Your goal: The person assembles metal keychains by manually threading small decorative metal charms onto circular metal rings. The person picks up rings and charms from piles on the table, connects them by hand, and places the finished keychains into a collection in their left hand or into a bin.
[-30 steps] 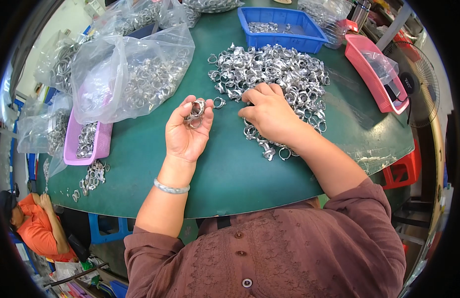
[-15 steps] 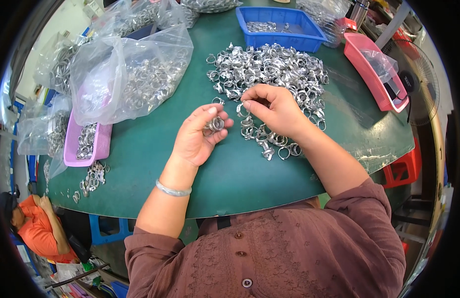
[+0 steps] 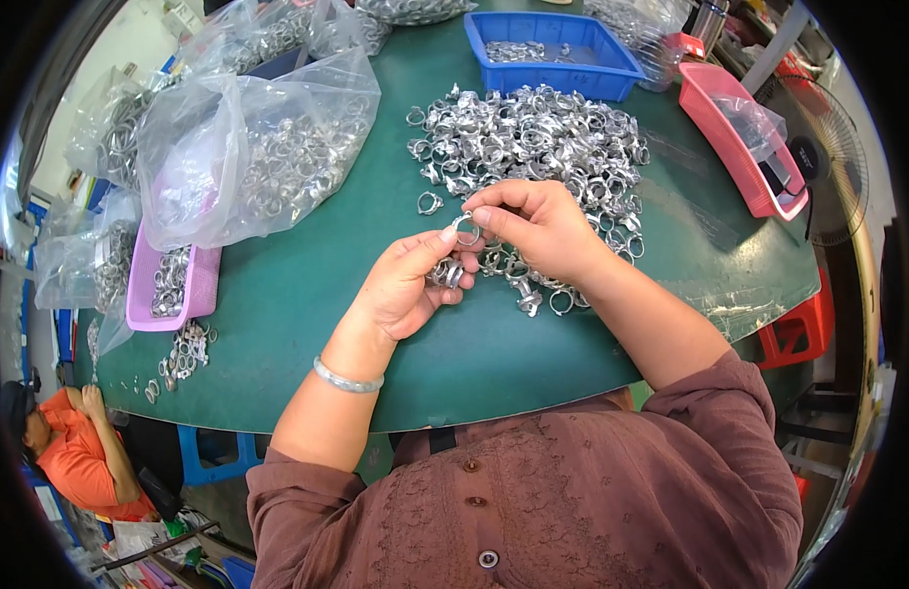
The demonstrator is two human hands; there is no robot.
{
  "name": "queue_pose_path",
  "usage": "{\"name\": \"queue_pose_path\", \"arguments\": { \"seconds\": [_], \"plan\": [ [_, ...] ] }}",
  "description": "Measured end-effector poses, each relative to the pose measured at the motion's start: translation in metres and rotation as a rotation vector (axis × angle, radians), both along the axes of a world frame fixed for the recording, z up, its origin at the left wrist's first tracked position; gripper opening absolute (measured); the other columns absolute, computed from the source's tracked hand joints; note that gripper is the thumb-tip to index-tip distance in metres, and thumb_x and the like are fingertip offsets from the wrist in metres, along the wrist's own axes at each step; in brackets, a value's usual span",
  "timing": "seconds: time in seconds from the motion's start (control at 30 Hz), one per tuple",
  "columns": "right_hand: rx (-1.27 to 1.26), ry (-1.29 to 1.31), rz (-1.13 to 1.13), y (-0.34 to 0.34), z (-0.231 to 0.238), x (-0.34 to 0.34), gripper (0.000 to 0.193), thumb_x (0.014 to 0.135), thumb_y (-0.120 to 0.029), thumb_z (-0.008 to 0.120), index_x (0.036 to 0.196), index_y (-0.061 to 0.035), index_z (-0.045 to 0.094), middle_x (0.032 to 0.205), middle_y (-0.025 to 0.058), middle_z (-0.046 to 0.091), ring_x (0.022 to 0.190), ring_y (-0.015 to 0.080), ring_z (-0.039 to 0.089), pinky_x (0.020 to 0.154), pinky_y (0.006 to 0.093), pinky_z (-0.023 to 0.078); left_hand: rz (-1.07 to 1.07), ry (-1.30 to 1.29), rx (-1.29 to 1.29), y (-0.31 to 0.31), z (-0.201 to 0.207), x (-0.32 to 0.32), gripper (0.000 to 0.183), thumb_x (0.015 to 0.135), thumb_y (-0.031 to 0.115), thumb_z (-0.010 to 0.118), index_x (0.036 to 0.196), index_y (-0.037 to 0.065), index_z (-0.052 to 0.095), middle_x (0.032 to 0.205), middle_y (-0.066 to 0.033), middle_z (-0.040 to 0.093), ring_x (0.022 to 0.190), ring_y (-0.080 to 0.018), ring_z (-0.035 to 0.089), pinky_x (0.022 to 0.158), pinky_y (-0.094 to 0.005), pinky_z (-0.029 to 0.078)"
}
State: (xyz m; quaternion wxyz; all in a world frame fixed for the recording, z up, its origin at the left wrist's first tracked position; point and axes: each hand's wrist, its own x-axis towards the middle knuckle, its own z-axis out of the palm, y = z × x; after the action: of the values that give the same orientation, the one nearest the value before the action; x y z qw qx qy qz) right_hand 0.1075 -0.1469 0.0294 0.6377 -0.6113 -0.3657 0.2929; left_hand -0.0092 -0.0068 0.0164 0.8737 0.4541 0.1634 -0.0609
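My left hand is closed around several silvery metal rings, with its thumb and fingertips raised. Between the fingertips of my right hand is one more metal ring, which my left thumb also touches. Both hands meet just over the table in front of a large heap of metal rings. One loose ring lies apart at the heap's left side. Several rings of the heap lie under and beside my right hand, partly hidden by it.
A blue tray stands behind the heap, a pink basket at the right. On the left are a clear bag of rings and a purple basket. A person in orange sits far left; a fan stands right.
My right hand has lifted a ring from the heap's edge and moved slightly left. My left hand has moved right, and the two hands now meet at that ring.
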Motion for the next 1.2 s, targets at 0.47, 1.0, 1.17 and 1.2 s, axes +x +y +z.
{"name": "queue_pose_path", "arguments": {
  "seconds": [0.47,1.0,1.17,1.2],
  "plan": [
    [0.090,-0.069,0.015,-0.001,-0.007,0.003,0.013,0.079,-0.001,0.057,0.090,0.0002,0.062,0.086,0.0026,0.059,0.076,0.0069,0.053,0.067,0.0220,0.044,0.241,-0.220,0.375,-0.006,-0.006,0.001,0.023,0.077,0.008,0.064,0.098,0.005,0.055,0.079,-0.0003,0.055,0.065,-0.0073,0.050,0.053,-0.0204,0.041],
    [0.076,0.043,0.058,-0.001,-0.006,0.002,0.019,0.080,0.001,0.055,0.099,0.0018,0.057,0.091,0.0042,0.060,0.083,0.0080,0.055,0.074,0.0229,0.046,0.350,-0.440,0.709,-0.013,-0.005,0.002,0.025,0.075,0.001,0.064,0.098,0.001,0.054,0.084,-0.0010,0.057,0.076,-0.0072,0.052,0.068,-0.0201,0.044],
    [0.095,-0.065,0.027,-0.001,-0.002,0.003,0.019,0.079,0.002,0.054,0.098,-0.0003,0.058,0.090,0.0052,0.061,0.083,0.0134,0.057,0.074,0.0268,0.046,0.303,-0.248,-0.018,0.003,-0.007,-0.001,0.021,0.082,0.016,0.054,0.102,0.007,0.052,0.083,-0.0041,0.057,0.073,-0.0140,0.055,0.055,-0.0261,0.043],
    [0.087,-0.491,-0.023,-0.001,-0.002,0.009,0.021,0.077,0.002,0.055,0.096,-0.0015,0.059,0.089,0.0057,0.060,0.084,0.0184,0.057,0.075,0.0304,0.046,0.290,-0.282,-0.120,0.008,-0.007,0.000,0.030,0.081,0.021,0.052,0.108,0.007,0.050,0.089,-0.0077,0.059,0.075,-0.0185,0.056,0.057,-0.0273,0.045]
  ]
}}
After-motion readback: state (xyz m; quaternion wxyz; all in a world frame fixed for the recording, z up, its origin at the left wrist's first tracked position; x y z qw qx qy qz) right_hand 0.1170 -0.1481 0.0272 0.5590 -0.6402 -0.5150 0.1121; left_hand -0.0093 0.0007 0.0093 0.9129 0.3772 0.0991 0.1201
